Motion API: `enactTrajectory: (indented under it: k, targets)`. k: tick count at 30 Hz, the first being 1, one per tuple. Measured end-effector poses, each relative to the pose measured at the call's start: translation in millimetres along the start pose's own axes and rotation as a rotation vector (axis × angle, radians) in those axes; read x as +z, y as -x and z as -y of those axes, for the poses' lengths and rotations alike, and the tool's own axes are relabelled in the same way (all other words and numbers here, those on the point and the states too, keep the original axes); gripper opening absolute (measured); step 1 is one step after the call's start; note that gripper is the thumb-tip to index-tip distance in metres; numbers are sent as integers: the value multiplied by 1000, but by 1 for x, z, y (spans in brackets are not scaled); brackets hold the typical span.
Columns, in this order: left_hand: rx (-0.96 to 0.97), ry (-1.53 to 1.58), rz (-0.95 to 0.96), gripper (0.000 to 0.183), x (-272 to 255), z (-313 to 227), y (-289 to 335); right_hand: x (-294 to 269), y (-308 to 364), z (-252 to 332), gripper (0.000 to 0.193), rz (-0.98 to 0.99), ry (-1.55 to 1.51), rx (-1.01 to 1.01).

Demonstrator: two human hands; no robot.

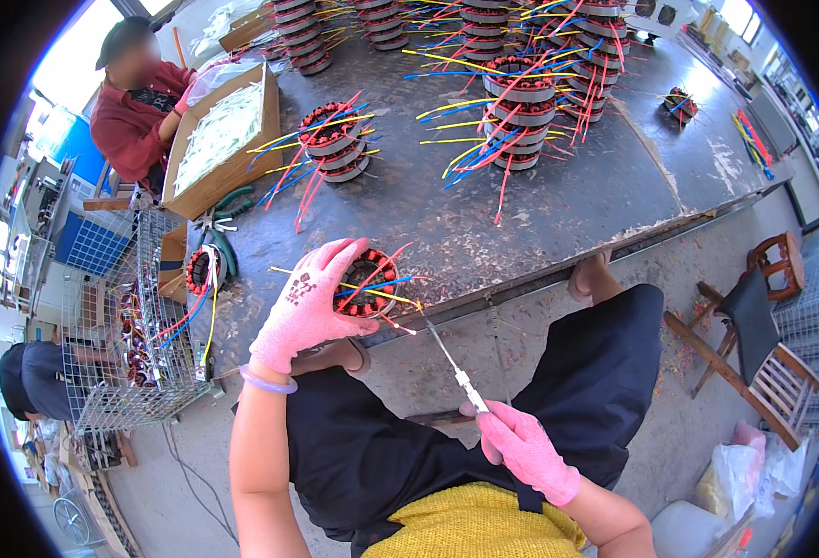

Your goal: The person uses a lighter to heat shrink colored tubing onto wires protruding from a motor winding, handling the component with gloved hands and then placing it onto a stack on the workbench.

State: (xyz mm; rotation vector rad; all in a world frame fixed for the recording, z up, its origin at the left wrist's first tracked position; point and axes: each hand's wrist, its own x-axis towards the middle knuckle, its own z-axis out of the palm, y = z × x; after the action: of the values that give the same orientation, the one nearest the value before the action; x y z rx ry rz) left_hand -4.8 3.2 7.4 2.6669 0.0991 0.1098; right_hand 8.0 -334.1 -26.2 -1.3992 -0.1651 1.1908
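My left hand (309, 299), in a pink glove, grips a motor stator (365, 285) at the table's near edge. The stator is a ring with orange-red windings, and yellow, blue and red wires stick out from it to the right. My right hand (521, 445), also gloved in pink, is closed on the handle of a slim tool (450, 359) with a thin metal shaft and a white grip. Its shaft points up and left, the tip close to the end of the yellow wire. Whether tip and wire touch, I cannot tell.
Stacked stators (521, 116) with splayed wires stand across the dark table (409, 200). Green-handled pliers (224, 223) lie left, by a cardboard box (266, 112) of pale strips. A wire basket (140, 372) hangs there. Beyond sits a co-worker (131, 121); a wooden chair (753, 353) stands right.
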Motion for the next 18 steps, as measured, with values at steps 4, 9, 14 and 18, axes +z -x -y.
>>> enactTrajectory:
  k: [4,9,14,18]
  targets:
    - [23,-16,-7,100,1,2,0,-1,-2,1,37,-5,35,-38]
    - [21,-31,-2,99,1,2,0,0,-3,2,36,-3,38,-47]
    - [20,-34,0,99,1,1,0,0,-4,4,36,1,50,-44]
    - [19,-28,0,100,1,1,0,1,-3,6,36,-6,30,-26]
